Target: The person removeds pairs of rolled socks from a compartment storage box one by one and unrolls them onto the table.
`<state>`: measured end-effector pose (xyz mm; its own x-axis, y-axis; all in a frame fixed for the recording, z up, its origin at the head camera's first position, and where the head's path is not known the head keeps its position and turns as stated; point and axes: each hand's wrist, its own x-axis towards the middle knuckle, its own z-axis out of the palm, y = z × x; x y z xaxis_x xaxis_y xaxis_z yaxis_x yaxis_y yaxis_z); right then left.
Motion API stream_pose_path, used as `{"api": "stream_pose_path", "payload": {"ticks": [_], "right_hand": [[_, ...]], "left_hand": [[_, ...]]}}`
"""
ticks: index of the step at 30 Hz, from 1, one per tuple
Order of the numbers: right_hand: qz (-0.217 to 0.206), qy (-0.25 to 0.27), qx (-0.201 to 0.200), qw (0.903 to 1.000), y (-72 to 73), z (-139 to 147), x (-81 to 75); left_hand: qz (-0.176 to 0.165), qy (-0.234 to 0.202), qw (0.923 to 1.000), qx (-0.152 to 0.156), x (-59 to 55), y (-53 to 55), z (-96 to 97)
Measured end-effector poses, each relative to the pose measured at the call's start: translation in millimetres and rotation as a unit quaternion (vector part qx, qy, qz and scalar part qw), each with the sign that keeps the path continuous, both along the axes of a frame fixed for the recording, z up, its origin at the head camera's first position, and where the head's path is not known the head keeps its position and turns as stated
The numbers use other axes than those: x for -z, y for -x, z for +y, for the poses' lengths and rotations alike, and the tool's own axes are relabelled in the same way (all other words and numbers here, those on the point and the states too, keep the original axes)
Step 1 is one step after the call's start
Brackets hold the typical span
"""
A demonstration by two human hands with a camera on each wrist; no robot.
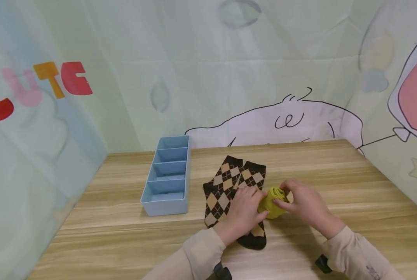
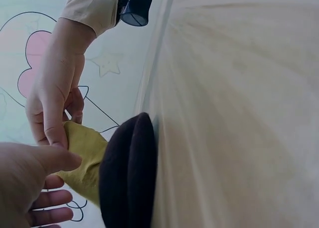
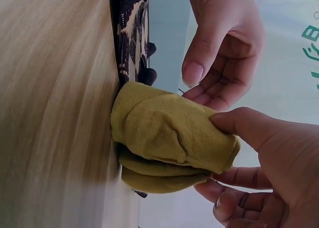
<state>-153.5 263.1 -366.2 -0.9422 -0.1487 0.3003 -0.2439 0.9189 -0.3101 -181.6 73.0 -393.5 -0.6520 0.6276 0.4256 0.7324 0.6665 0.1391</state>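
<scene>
A rolled-up bundle of mustard-yellow socks point(image 1: 274, 210) stands on the table, its coiled folds showing on top. My right hand point(image 1: 304, 204) pinches the upper part, thumb on one side and fingers on the other, as the right wrist view also shows. Close at the bundle's left side is my left hand point(image 1: 242, 208), its fingers loosely bent and the thumb apart from them. Beneath that hand lies a pair of black, tan and grey argyle socks point(image 1: 217, 204), partly hidden by it. Their dark toes point(image 2: 130, 173) show beside the yellow bundle in the left wrist view.
A light-blue tray point(image 1: 168, 208) with several compartments in a row stands left of the argyle socks. The wood-grain table point(image 1: 334, 167) meets a printed cloth backdrop point(image 1: 201, 77) at its back and sides.
</scene>
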Motion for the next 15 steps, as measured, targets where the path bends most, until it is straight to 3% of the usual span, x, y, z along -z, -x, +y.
{"api": "stream_pose_path", "payload": {"ticks": [8,15], "right_hand": [[-0.013,-0.001,0.027,0.9996,-0.2,2.2,1.3],[-0.032,0.013,0.044,0.9985,-2.4,4.7,2.7]], "left_hand": [[-0.061,-0.019,0.9979,-0.005,2.2,1.5,7.7],[-0.089,-0.039,0.9953,-0.007,9.5,4.2,12.6]]}}
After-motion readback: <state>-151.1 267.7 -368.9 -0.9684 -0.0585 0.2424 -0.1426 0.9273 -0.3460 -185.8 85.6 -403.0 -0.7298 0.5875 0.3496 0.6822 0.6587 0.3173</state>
